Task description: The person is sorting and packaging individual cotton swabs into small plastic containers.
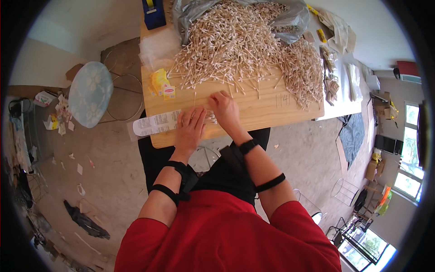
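Observation:
My left hand (192, 126) lies over a white printed plastic packet (156, 123) at the table's near edge, its fingers stretched out flat. A row of cotton swabs (210, 117) shows from beside its fingers, lying side by side with the tips to the right. Just to the right and slightly farther away is my right hand (224, 109), its fingers curled into a pinch. Whatever lies between those fingertips is too small to make out. Beyond both hands spreads a large heap of loose cotton swabs (226, 43), with stray ones reaching toward my fingers.
Small yellow-and-white packets (168, 91) and clear plastic bags (158, 47) lie at the left of the wooden table (258, 113). A grey plastic bag (292, 20) borders the heap. A blue tape dispenser (154, 14) stands far left. A round-topped stool (90, 94) is beyond the left edge.

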